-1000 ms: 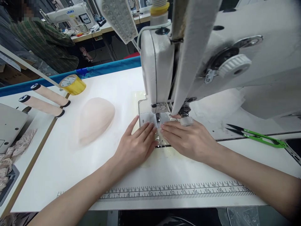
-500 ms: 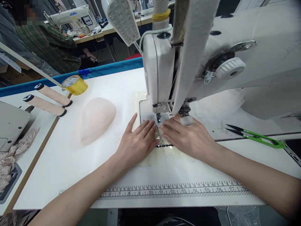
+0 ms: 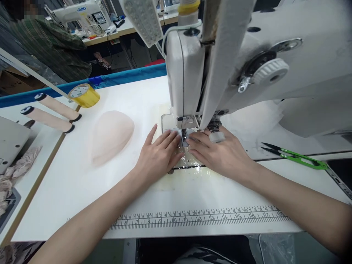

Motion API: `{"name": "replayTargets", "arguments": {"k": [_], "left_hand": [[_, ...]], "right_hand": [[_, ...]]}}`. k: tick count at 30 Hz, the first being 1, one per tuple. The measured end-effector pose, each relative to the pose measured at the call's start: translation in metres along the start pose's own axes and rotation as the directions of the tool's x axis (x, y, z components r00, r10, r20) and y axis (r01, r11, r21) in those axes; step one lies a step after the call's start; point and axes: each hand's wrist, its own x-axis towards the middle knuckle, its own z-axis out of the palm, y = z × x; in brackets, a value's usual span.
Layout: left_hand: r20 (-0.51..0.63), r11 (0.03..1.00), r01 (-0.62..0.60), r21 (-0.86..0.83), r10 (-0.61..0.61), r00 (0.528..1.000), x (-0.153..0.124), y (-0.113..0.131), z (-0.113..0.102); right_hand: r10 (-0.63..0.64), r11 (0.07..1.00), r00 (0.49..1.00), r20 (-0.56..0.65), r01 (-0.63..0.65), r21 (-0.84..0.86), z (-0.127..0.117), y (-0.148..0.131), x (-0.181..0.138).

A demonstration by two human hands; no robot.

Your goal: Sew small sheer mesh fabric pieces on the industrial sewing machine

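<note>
My left hand (image 3: 157, 154) lies palm down on the sewing machine's bed, left of the presser foot (image 3: 184, 135), its fingers stretched and the thumb apart. On the other side, my right hand (image 3: 220, 152) rests with extended fingers pointing at the foot, partly behind a white knob (image 3: 217, 137). Both sets of fingertips come close to the needle area of the white sewing machine (image 3: 180, 77). Any thin material under the fingers is too hard to make out. Left of my hands lies a pale pink, sheer, cup-shaped piece (image 3: 112, 135).
Green-handled thread snips (image 3: 299, 158) lie at the right. Yellow tape (image 3: 84, 96) and two pale thread spools (image 3: 48, 119) sit at the left. A printed ruler (image 3: 192, 219) runs along the front edge. Beyond the blue cloth edge (image 3: 129, 75), a person (image 3: 46, 47) sits near another sewing machine (image 3: 82, 16).
The whole view has shifted slightly, with the table appearing a little higher and further left. My hands stay beside the presser foot, with only slight finger movement.
</note>
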Motion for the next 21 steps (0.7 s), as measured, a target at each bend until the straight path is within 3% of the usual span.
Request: {"name": "replayTargets", "arguments": {"k": [5, 9, 12, 14, 16, 18, 19, 21], "left_hand": [[0.049, 0.997, 0.070, 0.039, -0.072, 0.996, -0.001, 0.000, -0.001], [-0.005, 0.986, 0.094, 0.136, -0.094, 0.996, -0.003, 0.007, -0.008], [-0.065, 0.988, -0.130, 0.087, 0.136, 0.989, -0.007, 0.016, -0.019], [-0.160, 0.932, -0.361, 0.027, 0.361, 0.919, -0.010, 0.020, -0.026], [-0.263, 0.910, -0.414, 0.019, 0.404, 0.876, -0.012, 0.020, -0.031], [-0.269, 0.978, -0.210, 0.012, 0.206, 0.941, -0.012, 0.017, -0.032], [-0.216, 0.998, -0.057, 0.009, 0.057, 0.975, -0.012, 0.014, -0.031], [-0.041, 0.980, 0.196, 0.026, -0.194, 0.980, -0.011, 0.010, -0.028]], "right_hand": [[-0.016, 0.998, 1.000, -0.024, 0.018, 0.066, -0.004, -0.001, 0.000], [-0.009, 0.982, 0.998, -0.066, 0.022, 0.187, -0.002, -0.007, 0.000], [-0.041, 0.909, 0.999, -0.024, 0.047, 0.414, 0.000, -0.012, -0.001], [-0.138, 0.820, 0.990, -0.007, 0.118, 0.560, 0.001, -0.014, -0.001], [-0.214, 0.744, 0.976, -0.049, 0.195, 0.639, -0.001, -0.014, 0.000], [-0.223, 0.709, 0.970, -0.102, 0.233, 0.666, -0.005, -0.012, 0.000], [-0.214, 0.701, 0.969, -0.121, 0.238, 0.673, -0.006, -0.011, 0.000], [-0.191, 0.703, 0.972, -0.134, 0.231, 0.673, -0.009, -0.008, -0.001]]}}
